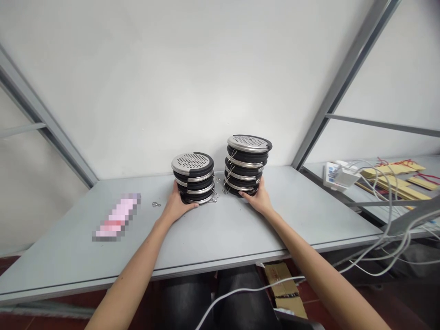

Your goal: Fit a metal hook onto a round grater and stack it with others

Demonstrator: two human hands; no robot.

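Two stacks of round metal pieces with perforated tops and black rims stand on the grey table, near the wall. My left hand [177, 204] is wrapped round the lower left side of the shorter stack [195, 181], thumb along its front. Round the lower right side of the taller stack [245, 160] curls my right hand [257, 198], its thumb at the front bottom. This taller stack leans slightly. Thin wire clips [231, 162] hang from the sides of the pieces, between the two stacks. Both palms are hidden from view.
A small wire clip [156, 204] and a pixelated pink item [117, 217] lie left on the table [220, 233]. At right are a white power strip [335, 176], white cables [390, 215] and yellow strips [395, 170] with red strings. Metal frame posts [338, 87] rise at both sides.
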